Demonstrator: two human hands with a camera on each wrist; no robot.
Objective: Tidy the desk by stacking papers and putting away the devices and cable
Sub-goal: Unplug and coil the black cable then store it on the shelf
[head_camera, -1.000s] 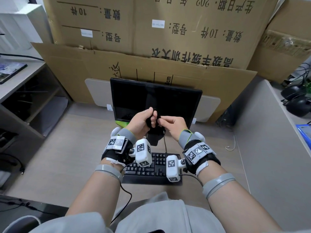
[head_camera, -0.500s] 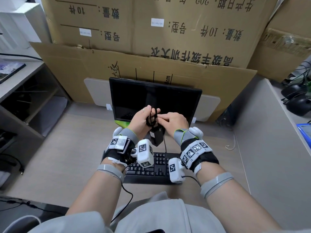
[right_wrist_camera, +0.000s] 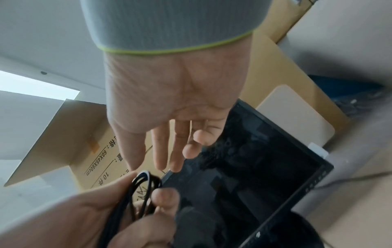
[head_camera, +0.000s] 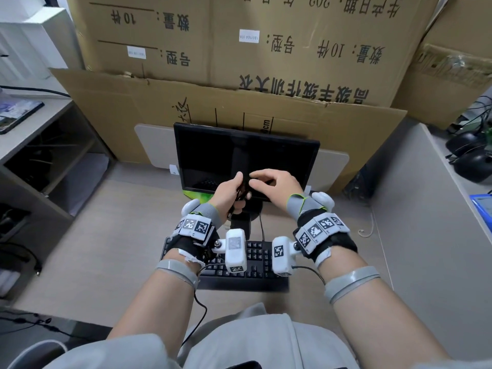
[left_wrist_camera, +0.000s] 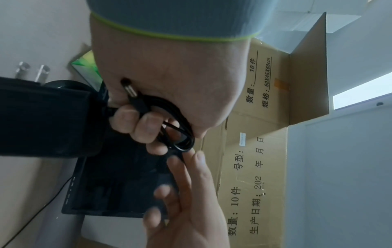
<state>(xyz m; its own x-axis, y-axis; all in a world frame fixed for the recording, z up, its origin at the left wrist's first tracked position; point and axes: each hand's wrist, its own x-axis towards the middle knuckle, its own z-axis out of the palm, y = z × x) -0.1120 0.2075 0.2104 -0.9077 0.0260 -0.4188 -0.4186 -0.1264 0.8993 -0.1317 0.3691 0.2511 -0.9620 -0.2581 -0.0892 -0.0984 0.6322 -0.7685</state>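
Gripping one coiled cable (left hand)

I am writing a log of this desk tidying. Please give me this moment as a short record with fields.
left hand: grips the coiled black cable, fingers curled round the loops
adapter: black block, hangs at the cable's end by the left hand
right hand: fingers straight, tips at the coil, holds nothing
monitor: dark, behind the hands
keyboard: black, under the wrists
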